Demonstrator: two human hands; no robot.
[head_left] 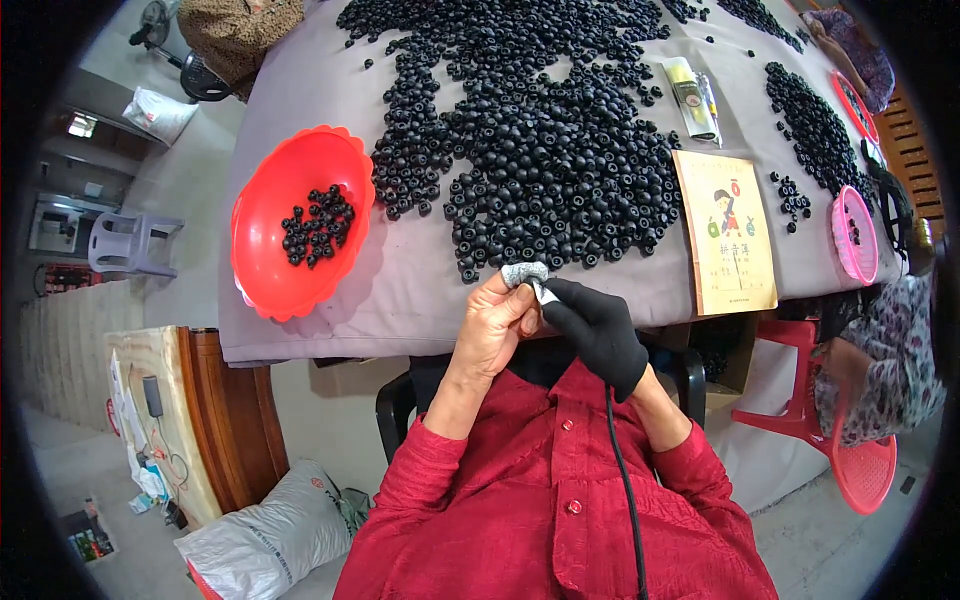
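Pale wrap (524, 272) sits at the tips of the left fingers (513, 302), pinched between them and the gloved right fingers (568, 300).

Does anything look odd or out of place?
The right hand wears a black glove, while the left hand is bare except for a whitish finger covering, so they look mismatched. A stray black bead lies left of the main heap.

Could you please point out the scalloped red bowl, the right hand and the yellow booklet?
Scalloped red bowl (282, 185): head view, on its bare inner wall.
Right hand (604, 334): head view, on its gloved back.
Yellow booklet (728, 236): head view, middle of its front cover.
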